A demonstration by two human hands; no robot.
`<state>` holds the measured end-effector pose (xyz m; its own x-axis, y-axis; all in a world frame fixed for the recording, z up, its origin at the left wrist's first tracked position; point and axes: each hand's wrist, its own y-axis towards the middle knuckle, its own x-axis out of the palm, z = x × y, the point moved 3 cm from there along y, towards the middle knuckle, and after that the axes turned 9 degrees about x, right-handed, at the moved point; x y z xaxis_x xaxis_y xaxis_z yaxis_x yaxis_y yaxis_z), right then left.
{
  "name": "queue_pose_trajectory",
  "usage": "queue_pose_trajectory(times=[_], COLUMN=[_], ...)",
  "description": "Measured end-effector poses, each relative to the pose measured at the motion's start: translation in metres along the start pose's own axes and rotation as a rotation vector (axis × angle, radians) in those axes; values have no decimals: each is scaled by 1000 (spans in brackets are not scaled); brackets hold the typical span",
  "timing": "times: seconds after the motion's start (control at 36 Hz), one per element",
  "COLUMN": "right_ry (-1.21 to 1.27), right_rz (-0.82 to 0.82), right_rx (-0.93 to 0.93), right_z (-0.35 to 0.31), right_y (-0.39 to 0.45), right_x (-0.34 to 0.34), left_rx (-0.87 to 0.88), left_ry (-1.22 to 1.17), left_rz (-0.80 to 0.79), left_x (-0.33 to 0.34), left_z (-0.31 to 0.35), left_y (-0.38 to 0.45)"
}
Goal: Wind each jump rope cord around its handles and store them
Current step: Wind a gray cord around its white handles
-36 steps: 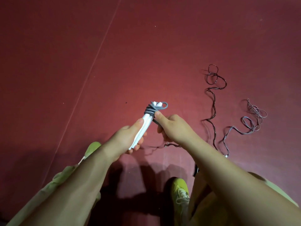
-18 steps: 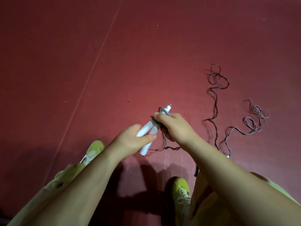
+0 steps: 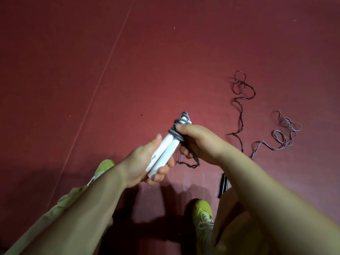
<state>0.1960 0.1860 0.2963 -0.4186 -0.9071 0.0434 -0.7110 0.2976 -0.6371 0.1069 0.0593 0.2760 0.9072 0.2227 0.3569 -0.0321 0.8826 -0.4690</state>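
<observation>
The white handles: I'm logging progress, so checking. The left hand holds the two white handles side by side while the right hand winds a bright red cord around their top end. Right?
Not quite: the cord being wound is grey, not bright red, as the head view shows. The rest stands: the left hand holds the two white handles side by side and the right hand winds the cord around their top end.

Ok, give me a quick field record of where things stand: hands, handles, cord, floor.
left hand: grips the lower ends of the white handles, held side by side
right hand: holds the grey cord against the handles' upper end
cord: several turns wound near the top; a loose tail hangs below the right hand
floor: red; dark rope and pale rope lie unwound at right
</observation>
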Motion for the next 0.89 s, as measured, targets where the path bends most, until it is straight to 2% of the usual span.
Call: queue_pose_trajectory(times=[0.14,0.33,0.5,0.61,0.72,0.81,0.89], right_ry=[0,-66,-132,-197,-170,-180,-208], right_rz=[17,87,235,329,303,267,333], right_rx=[23,129,174,107,53,20,-5], right_z=[-1,5,10,12,7,2,2], right_y=[-3,0,4,6,3,-2,-6], right_x=[-3,-2,-2,1,7,13,17], left_rx=[43,14,84,150,181,177,217], left_ry=[146,327,422,605,851,942,1019], left_rz=[149,312,434,517,587,588,572], left_x=[0,-2,-13,-24,-29,-30,-22], left_z=[0,-6,-8,-5,6,15,24], left_y=[4,10,17,15,8,2,-3])
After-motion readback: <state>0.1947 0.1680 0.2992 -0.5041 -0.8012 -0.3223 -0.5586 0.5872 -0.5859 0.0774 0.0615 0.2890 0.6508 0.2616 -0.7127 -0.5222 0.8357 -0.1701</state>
